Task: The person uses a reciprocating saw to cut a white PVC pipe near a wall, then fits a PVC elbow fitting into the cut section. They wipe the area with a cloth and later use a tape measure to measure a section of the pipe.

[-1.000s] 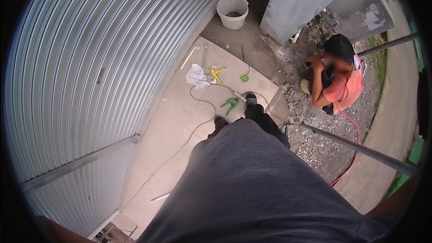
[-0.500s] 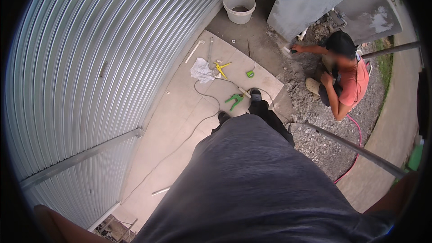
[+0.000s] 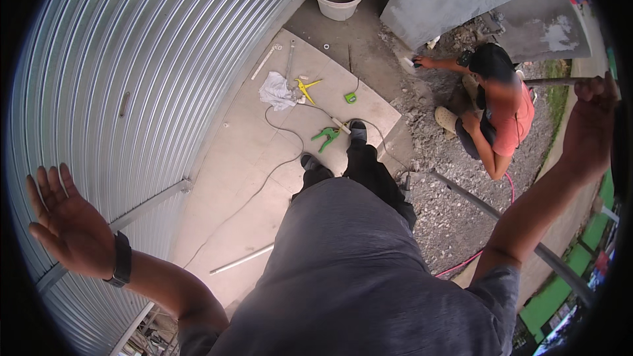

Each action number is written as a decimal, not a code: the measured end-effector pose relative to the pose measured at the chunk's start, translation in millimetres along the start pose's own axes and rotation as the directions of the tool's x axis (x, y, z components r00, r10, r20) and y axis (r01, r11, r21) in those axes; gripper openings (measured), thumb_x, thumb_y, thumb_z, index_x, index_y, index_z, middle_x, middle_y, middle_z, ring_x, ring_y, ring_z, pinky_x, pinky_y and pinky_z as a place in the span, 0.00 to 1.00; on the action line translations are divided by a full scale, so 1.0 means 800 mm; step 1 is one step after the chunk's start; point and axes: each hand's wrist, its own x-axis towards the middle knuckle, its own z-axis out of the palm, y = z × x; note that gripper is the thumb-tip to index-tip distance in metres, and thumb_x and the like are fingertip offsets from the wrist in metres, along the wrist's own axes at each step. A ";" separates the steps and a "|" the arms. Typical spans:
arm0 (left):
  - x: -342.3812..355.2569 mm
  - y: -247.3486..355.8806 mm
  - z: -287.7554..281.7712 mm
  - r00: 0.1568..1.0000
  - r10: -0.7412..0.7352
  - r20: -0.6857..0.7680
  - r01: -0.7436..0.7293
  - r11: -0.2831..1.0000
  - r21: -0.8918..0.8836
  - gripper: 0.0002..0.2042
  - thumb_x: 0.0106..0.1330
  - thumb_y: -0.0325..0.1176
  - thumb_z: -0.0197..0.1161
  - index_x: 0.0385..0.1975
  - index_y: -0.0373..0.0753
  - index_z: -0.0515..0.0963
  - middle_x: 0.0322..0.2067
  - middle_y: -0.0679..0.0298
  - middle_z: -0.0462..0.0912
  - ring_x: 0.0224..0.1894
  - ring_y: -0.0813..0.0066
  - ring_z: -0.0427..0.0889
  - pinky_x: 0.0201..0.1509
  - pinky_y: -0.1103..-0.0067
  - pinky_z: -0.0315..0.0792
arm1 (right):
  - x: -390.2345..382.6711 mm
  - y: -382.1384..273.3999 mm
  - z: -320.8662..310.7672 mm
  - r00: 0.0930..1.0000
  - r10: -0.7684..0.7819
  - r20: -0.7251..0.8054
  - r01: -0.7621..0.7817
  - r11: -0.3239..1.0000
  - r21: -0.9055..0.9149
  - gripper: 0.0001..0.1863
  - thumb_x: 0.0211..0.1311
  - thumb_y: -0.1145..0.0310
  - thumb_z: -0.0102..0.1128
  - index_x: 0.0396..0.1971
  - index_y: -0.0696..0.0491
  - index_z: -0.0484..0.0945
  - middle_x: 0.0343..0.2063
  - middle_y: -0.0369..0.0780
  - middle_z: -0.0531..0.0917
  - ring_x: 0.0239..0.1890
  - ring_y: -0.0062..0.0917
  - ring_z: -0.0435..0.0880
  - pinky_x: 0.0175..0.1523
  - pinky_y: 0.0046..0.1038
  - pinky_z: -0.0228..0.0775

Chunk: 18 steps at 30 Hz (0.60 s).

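My left hand (image 3: pixel 76 227) is raised at the left, palm showing and fingers spread, with a dark watch (image 3: pixel 120 260) on its wrist. It holds nothing and appears in front of the corrugated metal wall (image 3: pixel 151 86). Out at the right rim, my right hand (image 3: pixel 591 125) is lifted with loosely bent fingers and nothing visible in them. A metal pole (image 3: pixel 554 82) ends close to those fingers in the picture; whether they touch it is unclear. Around my feet on the tiles lie a green clamp-like tool (image 3: pixel 325 137), a yellow tool (image 3: pixel 307 89), a white cloth (image 3: pixel 277 91) and a green tape measure (image 3: pixel 350 97).
A person in a pink shirt (image 3: pixel 517 122) squats on the gravel at right, one hand at the grey slab's foot. A white bucket (image 3: pixel 337 8) stands at the back. A cable (image 3: pixel 247 201) crosses the tiles; a metal bar (image 3: pixel 484 207) slants past my right side.
Both my arms have come up from the lower corners, bringing the hands into sight, the left one spread. My view has shifted slightly. The other person still squats by the slab.
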 end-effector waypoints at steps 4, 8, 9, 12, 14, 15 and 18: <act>-0.275 -0.314 -0.070 0.377 -0.875 -0.305 0.907 0.282 0.312 0.37 0.71 0.60 0.58 0.69 0.34 0.65 0.61 0.50 0.76 0.60 0.59 0.78 0.62 0.64 0.71 | -0.115 0.316 0.025 0.593 0.805 -0.001 -0.793 0.584 -0.174 0.20 0.73 0.56 0.56 0.52 0.58 0.78 0.35 0.37 0.82 0.32 0.20 0.79 0.38 0.25 0.72; -0.577 -0.392 -0.219 0.059 -0.916 -0.397 0.405 -0.342 0.848 0.38 0.65 0.58 0.68 0.60 0.26 0.73 0.43 0.51 0.87 0.40 0.66 0.86 0.45 0.73 0.78 | -0.352 0.585 0.048 -0.086 0.993 -0.077 -0.922 -0.109 -0.373 0.22 0.66 0.54 0.66 0.48 0.56 0.80 0.31 0.36 0.81 0.25 0.19 0.79 0.28 0.26 0.73; -0.631 -0.375 -0.247 -0.118 -0.828 -0.548 0.528 -0.520 0.671 0.36 0.65 0.59 0.67 0.59 0.29 0.75 0.44 0.52 0.86 0.40 0.66 0.86 0.45 0.72 0.78 | -0.402 0.637 0.047 -0.135 0.985 -0.111 -0.858 -0.172 -0.483 0.23 0.63 0.54 0.67 0.48 0.58 0.81 0.34 0.41 0.84 0.30 0.23 0.84 0.33 0.30 0.77; -0.712 -0.368 -0.283 -0.501 -0.515 -0.696 0.573 -0.800 0.178 0.31 0.68 0.59 0.63 0.59 0.39 0.75 0.46 0.59 0.84 0.44 0.66 0.85 0.42 0.72 0.77 | -0.505 0.786 0.064 -0.013 0.996 -0.085 -0.402 -0.083 -0.912 0.29 0.57 0.55 0.69 0.54 0.59 0.78 0.44 0.51 0.85 0.46 0.37 0.87 0.49 0.39 0.80; -0.737 -0.384 -0.271 -0.488 -0.571 -0.660 0.681 -0.722 0.120 0.30 0.69 0.57 0.63 0.60 0.40 0.74 0.48 0.60 0.83 0.46 0.67 0.85 0.40 0.73 0.76 | -0.537 0.886 0.096 0.062 0.994 -0.094 -0.192 -0.081 -0.978 0.40 0.52 0.54 0.73 0.63 0.59 0.72 0.49 0.56 0.84 0.50 0.44 0.86 0.55 0.41 0.79; -0.744 -0.403 -0.263 -0.475 -0.623 -0.622 0.701 -0.694 0.160 0.26 0.71 0.53 0.63 0.59 0.39 0.75 0.46 0.60 0.83 0.45 0.68 0.85 0.41 0.74 0.77 | -0.543 0.940 0.116 0.027 0.996 -0.087 -0.177 -0.081 -0.981 0.41 0.55 0.56 0.71 0.67 0.57 0.67 0.52 0.56 0.82 0.59 0.46 0.80 0.64 0.44 0.72; -0.766 -0.471 -0.241 -0.373 -0.744 -0.555 0.669 -0.630 0.394 0.24 0.72 0.48 0.64 0.59 0.36 0.75 0.44 0.60 0.85 0.45 0.69 0.86 0.46 0.74 0.78 | -0.561 1.086 0.196 0.202 0.976 0.082 0.023 0.079 -0.997 0.45 0.58 0.58 0.69 0.74 0.47 0.58 0.68 0.52 0.67 0.61 0.50 0.77 0.63 0.44 0.74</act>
